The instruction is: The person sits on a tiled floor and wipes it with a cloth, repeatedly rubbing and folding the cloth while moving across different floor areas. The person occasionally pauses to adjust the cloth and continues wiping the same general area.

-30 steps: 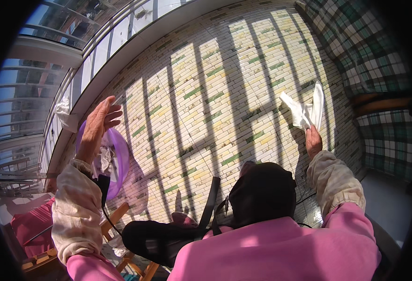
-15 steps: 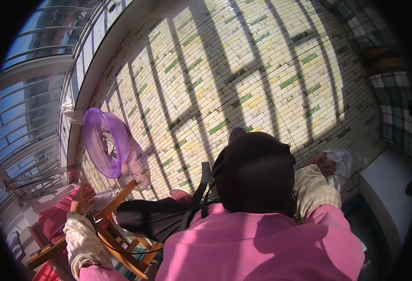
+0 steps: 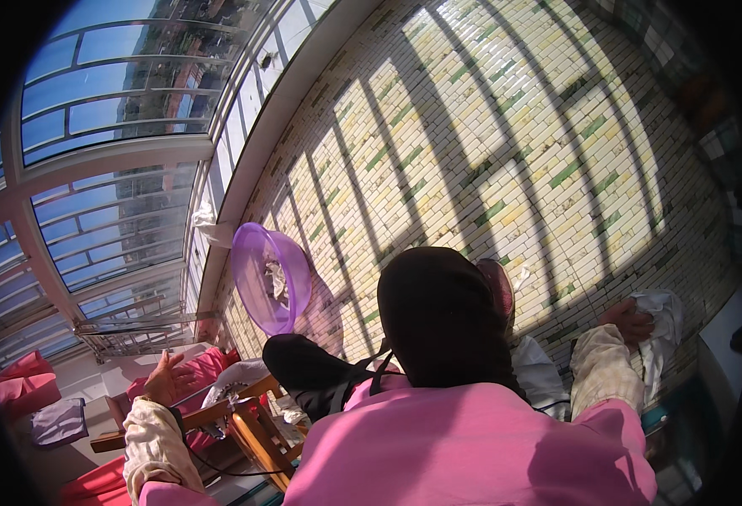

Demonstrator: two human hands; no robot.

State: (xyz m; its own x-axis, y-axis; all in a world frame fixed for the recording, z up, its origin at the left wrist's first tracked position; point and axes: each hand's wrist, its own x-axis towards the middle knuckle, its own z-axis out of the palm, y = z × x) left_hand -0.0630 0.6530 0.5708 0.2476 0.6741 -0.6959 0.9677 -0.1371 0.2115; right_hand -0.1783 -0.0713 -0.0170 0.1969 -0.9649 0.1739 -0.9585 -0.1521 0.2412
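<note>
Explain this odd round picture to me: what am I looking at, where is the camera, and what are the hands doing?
The camera is a wide fisheye worn on a person's head, looking down, so straight lines bend. The pink shape at the bottom is the person's own top. The left hand is open, holding nothing, above a wooden chair. The right hand grips a white cloth. A purple plastic basin stands tilted by the window wall on the tiled floor, with something pale inside.

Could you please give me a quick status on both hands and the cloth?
Left hand open, empty, above the wooden chair. Right hand gripping the white cloth. Purple basin stands apart.
</note>
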